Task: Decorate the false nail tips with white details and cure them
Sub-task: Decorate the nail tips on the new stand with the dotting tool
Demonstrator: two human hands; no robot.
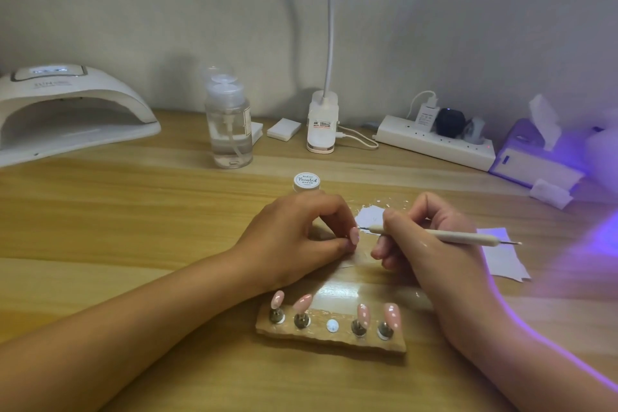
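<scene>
My left hand (301, 237) pinches one pink false nail tip (354, 235) between thumb and fingers, just above the table. My right hand (424, 244) grips a cream dotting pen (444, 235) like a pencil, and its fine metal point touches the held tip. In front of my hands lies a wooden holder (331, 339) with several pink tips on metal stands; its middle stand (332, 325) is bare. A small white gel pot (306, 181) stands behind my left hand. A white paper scrap with white gel dabs (369, 216) lies beside the pen point.
A white curing lamp (67, 110) sits at the far left. A clear pump bottle (229, 124), a desk lamp base (321, 124), a power strip (434, 142) and a tissue box (531, 157) line the back. White wipes (501, 254) lie to the right, under violet light.
</scene>
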